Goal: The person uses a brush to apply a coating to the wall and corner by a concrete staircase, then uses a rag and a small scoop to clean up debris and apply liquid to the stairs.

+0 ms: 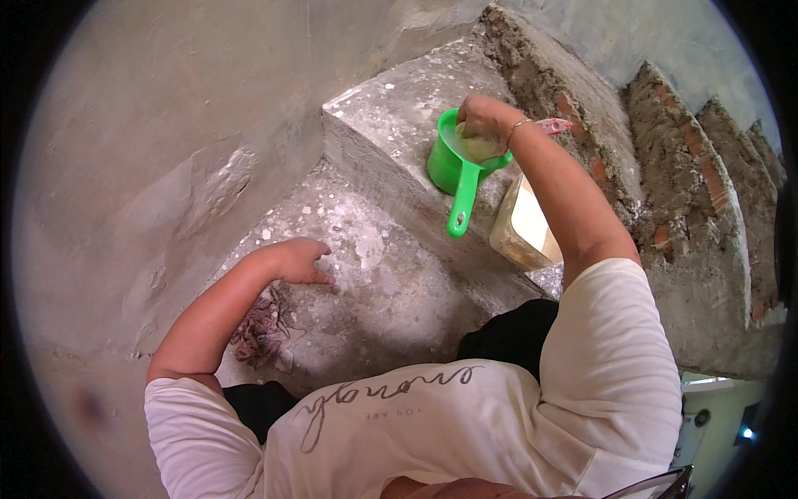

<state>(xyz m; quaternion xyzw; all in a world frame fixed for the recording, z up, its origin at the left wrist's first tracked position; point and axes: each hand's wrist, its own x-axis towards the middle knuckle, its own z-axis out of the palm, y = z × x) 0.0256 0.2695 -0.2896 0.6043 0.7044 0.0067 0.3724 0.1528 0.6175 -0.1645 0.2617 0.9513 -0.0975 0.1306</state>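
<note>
My right hand (pixel 489 119) reaches down into a green plastic dipper (pixel 449 170) on the raised concrete step. Its fingers are curled, and the dipper's rim and the cloudy contents partly hide what they hold. The dipper's handle points toward me. Close to its right stands a square tub (pixel 509 226) with white liquid in it, partly behind my forearm. Over the lower step my left hand (pixel 301 261) is held with fingers apart and nothing in it. A crumpled, stained rag (pixel 262 333) lies just below that hand.
A pinkish-red handle (pixel 554 126) shows beyond my right wrist. Rough, unfinished steps (pixel 677 158) with exposed brick rise on the right. A grey plastered wall (pixel 158 133) bounds the left side. White splashes mark the lower concrete step (pixel 374 287).
</note>
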